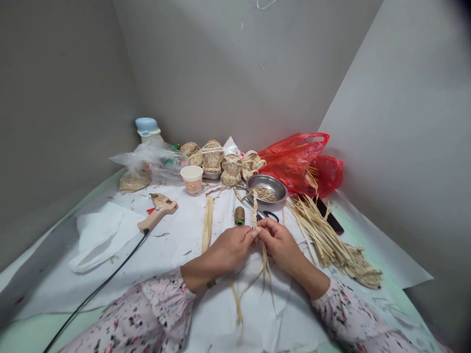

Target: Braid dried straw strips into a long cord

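In the head view, a narrow, straw-coloured braid of plant fibre point(255, 208) is held over the middle of the tabletop point(84, 321), its plaited part pointed away from the body. It is pinched low down by the left hand point(235, 247) and the right hand point(279, 241); each grip is closed, fingertips almost meeting, presumably so that the plait is kept from loosening. The thin, loose pale strands point(265, 269) are left hanging below, apparently so that they can be kept apart. A bundle of long, flat, yellowish strips point(324, 235) is laid to the right, probably for easy reach. The black-handled scissors point(271, 215) and the small brown thread spool point(239, 215) are set just beyond the hands, while the beige glue gun point(159, 213) is rested farther left, seemingly out of the way.
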### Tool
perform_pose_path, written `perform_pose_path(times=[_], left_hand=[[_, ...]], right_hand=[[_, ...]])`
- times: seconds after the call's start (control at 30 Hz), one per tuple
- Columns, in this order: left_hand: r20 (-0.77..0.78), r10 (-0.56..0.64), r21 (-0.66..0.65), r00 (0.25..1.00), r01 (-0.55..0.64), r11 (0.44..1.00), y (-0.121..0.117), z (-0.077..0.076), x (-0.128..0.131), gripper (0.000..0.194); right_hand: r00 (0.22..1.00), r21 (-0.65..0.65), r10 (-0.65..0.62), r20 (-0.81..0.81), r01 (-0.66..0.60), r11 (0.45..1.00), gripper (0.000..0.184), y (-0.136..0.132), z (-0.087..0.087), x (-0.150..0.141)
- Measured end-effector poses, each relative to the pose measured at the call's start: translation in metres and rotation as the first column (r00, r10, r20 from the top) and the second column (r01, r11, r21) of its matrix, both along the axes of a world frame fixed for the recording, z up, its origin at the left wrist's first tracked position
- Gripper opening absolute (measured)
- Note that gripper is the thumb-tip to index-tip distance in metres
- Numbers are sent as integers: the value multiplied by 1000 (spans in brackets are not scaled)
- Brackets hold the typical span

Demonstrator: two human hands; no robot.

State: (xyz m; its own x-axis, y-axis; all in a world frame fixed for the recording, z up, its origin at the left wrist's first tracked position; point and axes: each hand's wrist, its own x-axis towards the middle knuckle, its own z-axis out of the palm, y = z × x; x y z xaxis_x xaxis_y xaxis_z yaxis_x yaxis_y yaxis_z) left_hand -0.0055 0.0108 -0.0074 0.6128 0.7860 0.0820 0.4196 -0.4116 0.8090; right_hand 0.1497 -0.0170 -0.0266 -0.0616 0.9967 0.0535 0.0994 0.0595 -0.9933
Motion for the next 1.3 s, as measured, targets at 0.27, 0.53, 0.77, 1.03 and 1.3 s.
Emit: perform_pose_path(times=[0.27,0.53,0.77,1.03,1.3], left_hand=[[105,82,-276,991,-50,960,-1,2,0,35],[152,231,-154,961,-207,966,6,-10,-1,31],[281,316,-464,906,-160,871,4,-18,1,24],[426,413,-690,805,-6,724,3,-20,5,29],[462,427,-710,777,35,704,3,-15,5,26]], right_hand=[[972,141,-62,227,30,990,19,-3,9,7],[935,122,-130,329,94,988,20,-6,12,6],[929,157,-188,320,144,977,19,-18,14,-9],[757,431,-261,599,-31,902,20,-24,5,-15],[685,450,-201,700,-205,869,27,-28,4,-16]])
